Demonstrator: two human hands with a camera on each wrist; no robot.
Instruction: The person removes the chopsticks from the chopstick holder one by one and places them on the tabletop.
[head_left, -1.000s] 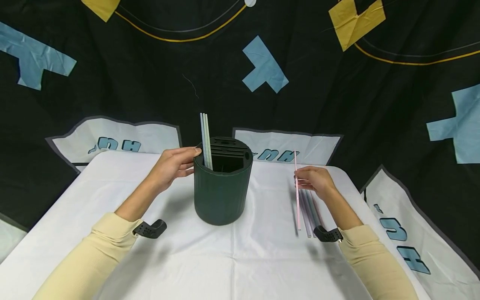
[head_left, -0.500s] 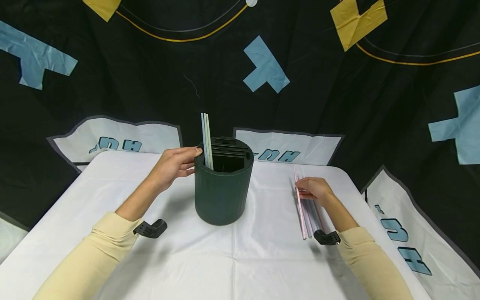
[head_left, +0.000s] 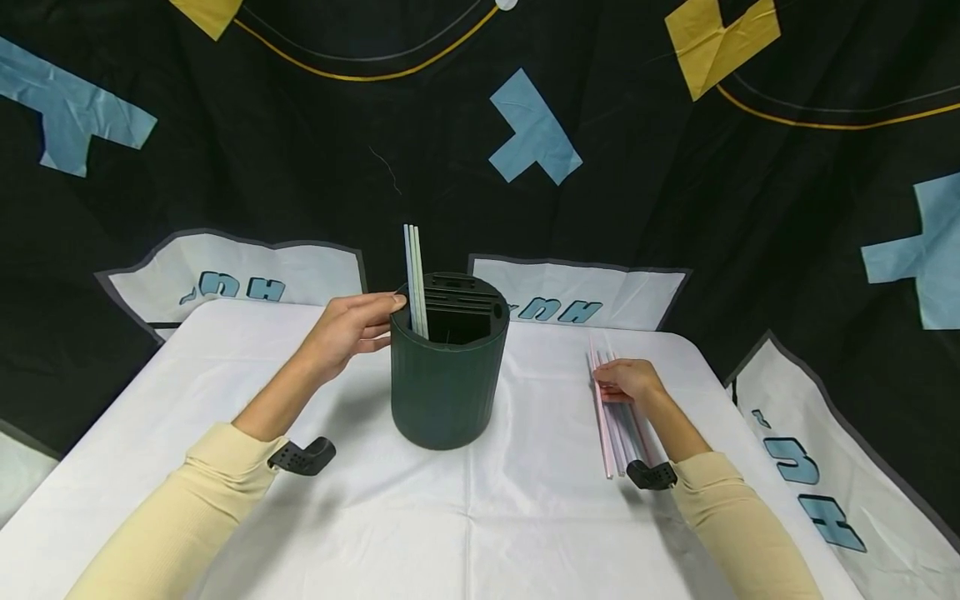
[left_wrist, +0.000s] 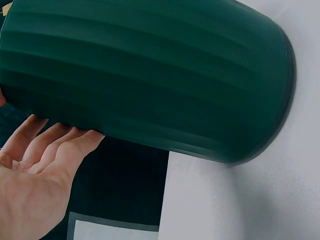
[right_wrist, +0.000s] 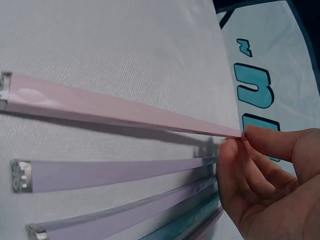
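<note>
A dark green utensil holder (head_left: 448, 392) stands upright at the table's middle, its top partly slotted. Several pale chopsticks (head_left: 416, 279) lean upright in its left side. My left hand (head_left: 351, 329) touches the holder's left wall near the rim; in the left wrist view its fingertips (left_wrist: 95, 137) press on the ribbed side. At the right, my right hand (head_left: 628, 382) pinches a pink chopstick (right_wrist: 115, 105) between thumb and fingers, low over the table. Beside it lie several lilac, teal and pink chopsticks (right_wrist: 110, 175) with silvery ends, partly hidden by the hand.
A white cloth (head_left: 375, 533) covers the table. Behind it hangs a black backdrop (head_left: 315, 167) with blue and yellow shapes. Each wrist wears a black camera mount, such as the left wrist mount (head_left: 302, 457).
My right hand has lowered the pink chopstick towards the table, beside the other chopsticks, moving a little nearer to me. The left hand and the holder have stayed in place.
</note>
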